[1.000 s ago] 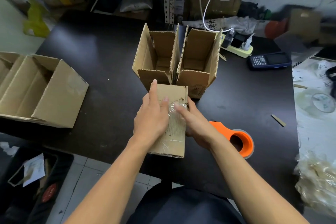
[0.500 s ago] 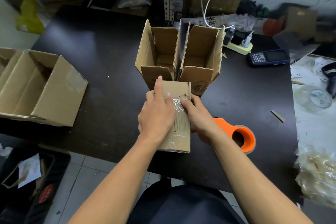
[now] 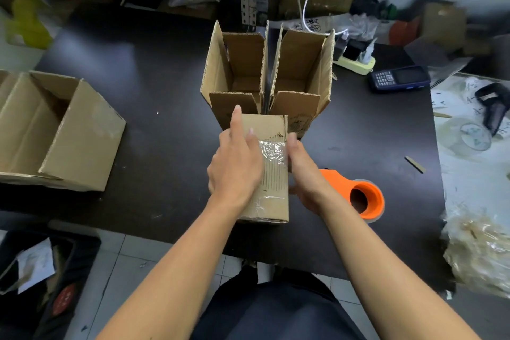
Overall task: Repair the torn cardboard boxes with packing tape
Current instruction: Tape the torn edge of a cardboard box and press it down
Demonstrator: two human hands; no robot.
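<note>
A small cardboard box [image 3: 271,130] stands near the front of the dark table [image 3: 143,119], its top face torn and covered with wrinkled clear packing tape [image 3: 273,154]. My left hand [image 3: 237,163] lies flat on the box's top, fingers straight, pressing the tape. My right hand [image 3: 303,174] is against the box's right side, fingers along its edge. An orange tape dispenser [image 3: 364,196] lies just right of my right wrist.
Two open boxes [image 3: 237,69] [image 3: 303,63] stand right behind the small one. A larger open box [image 3: 82,135] lies on its side at the left. A handheld terminal [image 3: 400,78], a power strip [image 3: 356,63] and crumpled tape scraps [image 3: 480,251] occupy the right.
My left hand has slid up along the taped top. My right hand has come off the top face and moved to the box's right side.
</note>
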